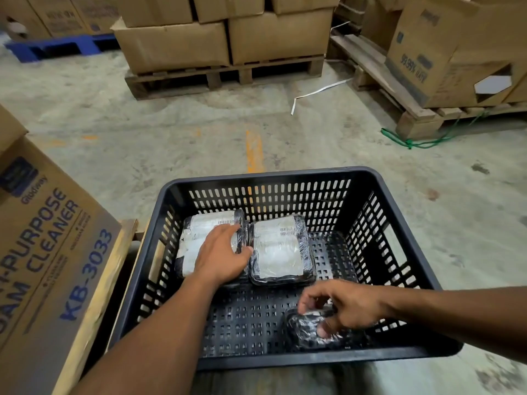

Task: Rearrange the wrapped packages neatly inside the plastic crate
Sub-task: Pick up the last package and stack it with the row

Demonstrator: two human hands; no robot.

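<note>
A black slotted plastic crate (399, 201) stands in front of me. Two plastic-wrapped packages with white labels lie flat side by side at its far left: the left package (196, 232) and the right package (278, 249). My left hand (222, 256) rests flat on the left package, with the thumb touching the right one. A smaller dark wrapped package (306, 329) sits near the crate's front right. My right hand (345, 305) curls over it, with fingers and thumb closed around its top.
A cardboard box printed "FOAM CLEANER KB-3033" (48, 252) leans at the left beside a wooden edge (94, 303). Pallets stacked with cartons (222, 38) stand ahead and at the right (445, 47). A white strap (316, 92) and a green cord (422, 142) lie on the concrete floor.
</note>
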